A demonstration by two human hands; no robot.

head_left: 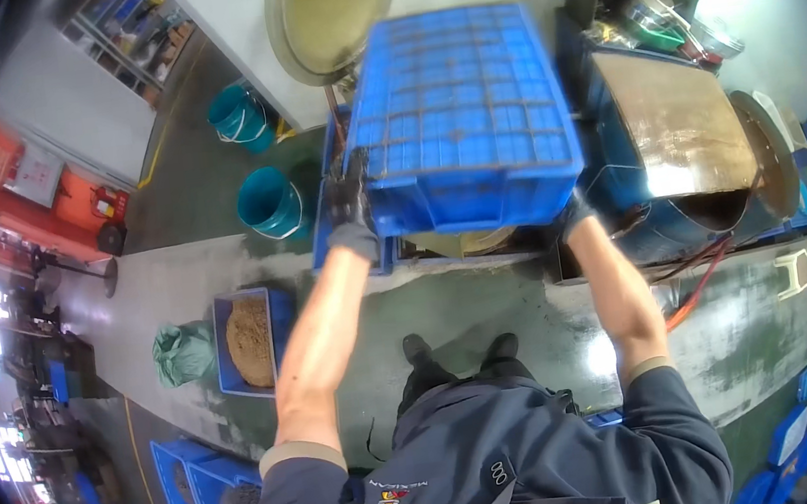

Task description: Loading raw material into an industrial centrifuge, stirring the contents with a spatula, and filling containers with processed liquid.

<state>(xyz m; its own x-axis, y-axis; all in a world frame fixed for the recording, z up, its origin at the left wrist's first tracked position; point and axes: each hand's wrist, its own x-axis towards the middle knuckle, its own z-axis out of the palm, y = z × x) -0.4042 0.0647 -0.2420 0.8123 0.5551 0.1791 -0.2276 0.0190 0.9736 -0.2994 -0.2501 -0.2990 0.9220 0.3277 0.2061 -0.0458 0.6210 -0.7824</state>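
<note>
Spanning the upper middle of the frame, the blue crate (457, 114) is held between two gloved hands, with a broad gridded face toward the camera. It is plastic, boxy and slightly blurred; straight raised ribs cut that face into small squares, and brownish grime darkens the ribs. A smoother side wall with upright ridges shows along its lower edge.

The left hand (350, 203), in a dark glove, grasps the crate's left edge, fingers pressed along the side. The right hand (576, 212) is at the lower right corner; the crate hides most of it, so I cannot tell how its fingers are closed.

At upper centre, a round disc (333, 9) shows a dull yellowish surface inside a thin rim. Right of the crate, a tan, glossy curved sheet (684, 117) covers a rounded blue body. Two teal buckets (270, 204), round and smooth, stand at upper left. Lower down on the left, a blue bin (280, 315) contains coarse brown grains (250, 341), beside a crumpled green sack (184, 353). The green floor (431, 309) is scuffed and shiny.
</note>
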